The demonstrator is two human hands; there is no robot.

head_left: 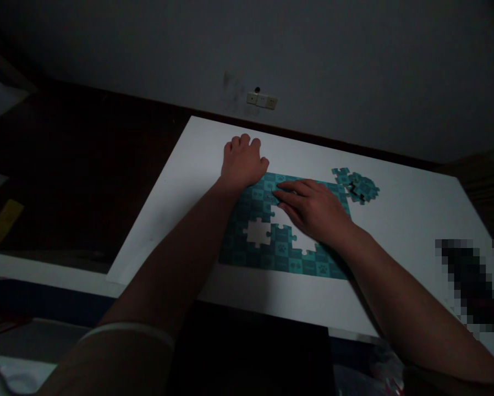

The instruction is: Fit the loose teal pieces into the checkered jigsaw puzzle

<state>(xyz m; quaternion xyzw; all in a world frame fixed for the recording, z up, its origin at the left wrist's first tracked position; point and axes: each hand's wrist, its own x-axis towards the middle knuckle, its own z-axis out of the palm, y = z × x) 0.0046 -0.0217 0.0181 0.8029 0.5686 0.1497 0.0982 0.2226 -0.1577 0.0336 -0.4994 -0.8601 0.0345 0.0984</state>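
**Two bare hands are working over a teal puzzle**

A person is leaning both forearms in over a white table (412, 236), where a teal checkered puzzle (282, 247) is lying flat near the middle. Paw prints are showing on some of its squares. White gaps are opening inside it: a smaller one shaped like a single piece toward the left, and a larger, stepped one reaching from the middle toward the right hand (315, 212).

That hand is spreading palm down over the puzzle's right part, mostly open, its fingers stretching leftward and their tips touching the puzzle near its upper middle. Its palm is covering whatever is lying beneath. The left hand (243, 161) is resting at the puzzle's far left corner, partly open, its fingers bending loosely toward the far side of the table; its underside is facing away from view.

A heap of loose pieces (363, 188) is lying just beyond the puzzle's far right corner, some of them overlapping. At the table's right side, a dark item (473, 286) is appearing only as coarse blocks, too blurred to identify. Behind the table, wall sockets (262, 100) are sitting in a row on a grey wall (354, 66).
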